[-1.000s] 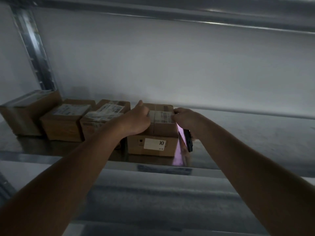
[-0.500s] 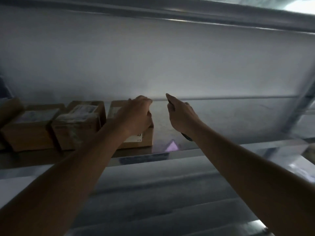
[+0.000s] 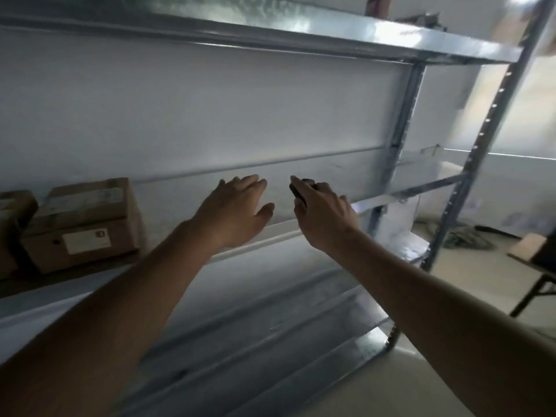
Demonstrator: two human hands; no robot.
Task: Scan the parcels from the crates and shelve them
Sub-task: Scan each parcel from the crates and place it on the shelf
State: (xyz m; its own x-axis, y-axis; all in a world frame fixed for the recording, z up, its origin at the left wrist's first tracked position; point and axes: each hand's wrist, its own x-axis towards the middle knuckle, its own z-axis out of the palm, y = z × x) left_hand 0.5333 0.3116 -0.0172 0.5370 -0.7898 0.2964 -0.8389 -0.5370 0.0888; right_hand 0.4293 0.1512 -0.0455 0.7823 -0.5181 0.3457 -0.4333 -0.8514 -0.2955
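A brown cardboard parcel (image 3: pixel 81 224) with white labels stands on the metal shelf (image 3: pixel 270 233) at the left, apart from both hands. Part of another parcel (image 3: pixel 12 230) shows at the left edge beside it. My left hand (image 3: pixel 234 212) hovers over the shelf to the right of the parcel, fingers spread and holding nothing. My right hand (image 3: pixel 322 215) is beside it, closed around a small black scanner (image 3: pixel 298 192) whose dark tip sticks out past the fingers.
The metal rack has an upper shelf (image 3: pixel 331 31) overhead and lower shelves (image 3: pixel 270 341) below my arms. Its perforated uprights (image 3: pixel 487 136) stand at the right. A dark table (image 3: pixel 538 260) and a pile of cord (image 3: pixel 463 239) are on the floor at the far right.
Both hands have let go of the parcel and drawn back to the right. The view has swung right, so the row of parcels now sits at the left edge.
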